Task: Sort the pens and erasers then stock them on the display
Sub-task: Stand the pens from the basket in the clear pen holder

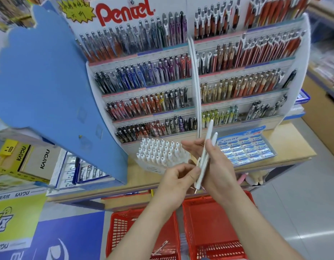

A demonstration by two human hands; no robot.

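**White pens going to the stand**

We hold two white pens (208, 145) near the pen stand (158, 153). Our right hand (219, 166) clasps them, and our left hand (176, 182) pinches their lower ends. Next, we judge, they go tip-down into the stand.

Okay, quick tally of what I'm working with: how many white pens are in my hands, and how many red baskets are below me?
White pens, gripped in the right hand, pinched by the left hand: 2
Red baskets: 2
Total: 4
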